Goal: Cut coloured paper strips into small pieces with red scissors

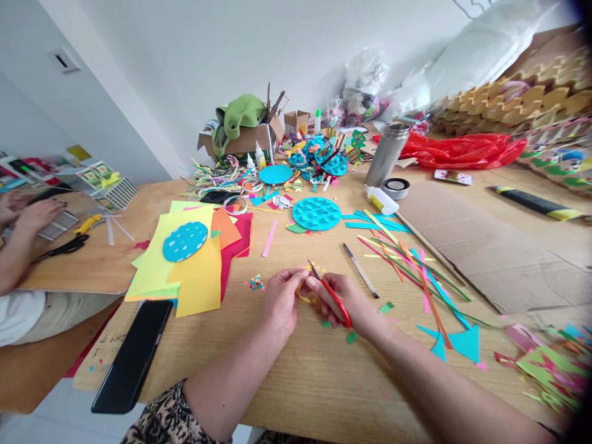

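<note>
Above the wooden table my right hand [340,296] is closed around red-handled scissors [337,302], their blades pointing up and away from me. Beside it, my left hand [283,297] pinches a thin yellow paper strip [304,297], which curls down between the two hands. The fingertips of both hands nearly meet near the blades. Small yellow paper bits lie just behind the hands. Left of my left hand is a little heap of colourful paper confetti [256,283]. Green paper scraps [352,337] lie under and beside my right hand. A pen [361,270] rests farther right.
Coloured paper sheets [198,277] and a black phone [132,356] lie left. Blue discs [317,214] sit ahead. Paper strips [423,271], a steel flask [387,154], a glue bottle [382,201] and cardboard [509,246] stand or lie right. Another person's hand [39,216] is far left.
</note>
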The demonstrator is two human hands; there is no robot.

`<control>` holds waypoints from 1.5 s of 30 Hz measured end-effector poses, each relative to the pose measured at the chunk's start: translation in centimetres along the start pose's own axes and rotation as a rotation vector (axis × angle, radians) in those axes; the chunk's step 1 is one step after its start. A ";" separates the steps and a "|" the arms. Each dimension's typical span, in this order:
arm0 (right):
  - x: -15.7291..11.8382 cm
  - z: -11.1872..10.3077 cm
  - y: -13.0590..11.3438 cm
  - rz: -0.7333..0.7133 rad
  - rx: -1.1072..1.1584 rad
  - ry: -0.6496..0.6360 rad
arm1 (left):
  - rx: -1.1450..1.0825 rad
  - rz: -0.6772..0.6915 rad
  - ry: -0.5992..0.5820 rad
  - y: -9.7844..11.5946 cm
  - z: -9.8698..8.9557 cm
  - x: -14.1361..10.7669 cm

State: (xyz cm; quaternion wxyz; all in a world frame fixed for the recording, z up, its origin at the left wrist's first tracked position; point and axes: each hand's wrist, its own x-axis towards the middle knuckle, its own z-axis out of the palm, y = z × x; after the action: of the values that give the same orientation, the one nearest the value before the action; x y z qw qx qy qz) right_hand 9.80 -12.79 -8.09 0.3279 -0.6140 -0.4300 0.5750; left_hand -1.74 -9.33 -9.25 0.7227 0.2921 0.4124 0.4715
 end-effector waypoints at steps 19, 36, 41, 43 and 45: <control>-0.7 -1.2 -0.6 -0.050 -0.085 -0.193 | 0.255 -0.178 -0.283 3.8 -2.9 2.3; -0.5 -1.2 -0.3 -0.035 -0.147 -0.256 | 0.345 -0.221 -0.368 4.5 -3.1 2.2; -0.6 -1.1 -0.3 -0.035 -0.159 -0.251 | 0.347 -0.214 -0.367 4.4 -3.2 2.2; -0.6 -1.1 -0.4 -0.036 -0.157 -0.250 | 0.347 -0.217 -0.368 4.3 -3.2 2.2; -0.6 -1.1 -0.4 -0.032 -0.160 -0.247 | 0.350 -0.221 -0.371 4.3 -3.3 2.2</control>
State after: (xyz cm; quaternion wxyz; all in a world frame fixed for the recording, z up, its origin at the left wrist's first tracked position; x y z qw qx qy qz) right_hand 10.89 -13.09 -7.33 0.2316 -0.5558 -0.5211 0.6049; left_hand -6.02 -5.49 -8.07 0.7713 0.4472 0.3778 0.2497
